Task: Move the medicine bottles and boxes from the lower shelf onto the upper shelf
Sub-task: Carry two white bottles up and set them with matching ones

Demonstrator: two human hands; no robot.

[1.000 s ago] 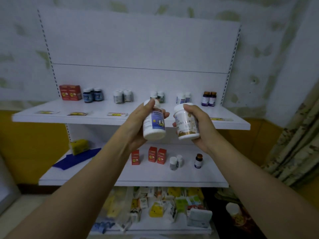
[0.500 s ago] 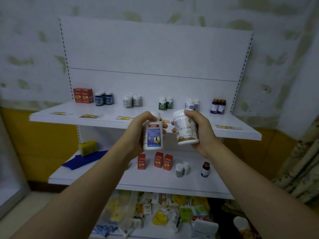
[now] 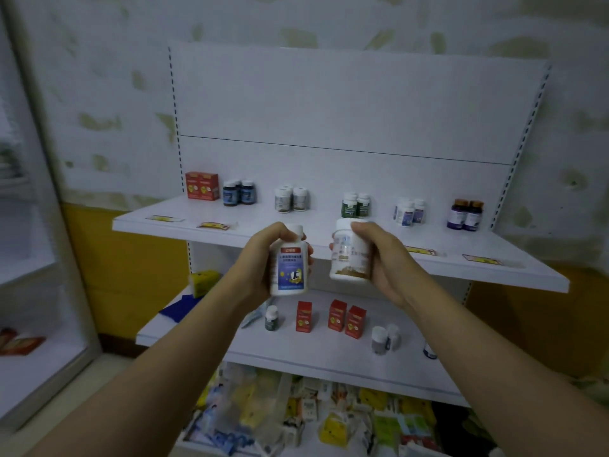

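Note:
My left hand grips a white bottle with a blue label, held upright in front of the upper shelf's front edge. My right hand grips a white bottle with a gold band beside it. The upper shelf carries red boxes and several pairs of bottles along its back. On the lower shelf stand a small dark bottle, three red boxes, two small white bottles and a bottle partly hidden by my right forearm.
A yellow sponge and a blue cloth lie at the lower shelf's left end. The bottom shelf is crowded with loose packets. A glass-fronted cabinet stands at the left. Yellow price tags line the upper shelf's front.
The view has swung left, so the shelving now sits further right in frame. Both hands still hold their bottles close together before the upper shelf's edge; the left bottle has turned more upright.

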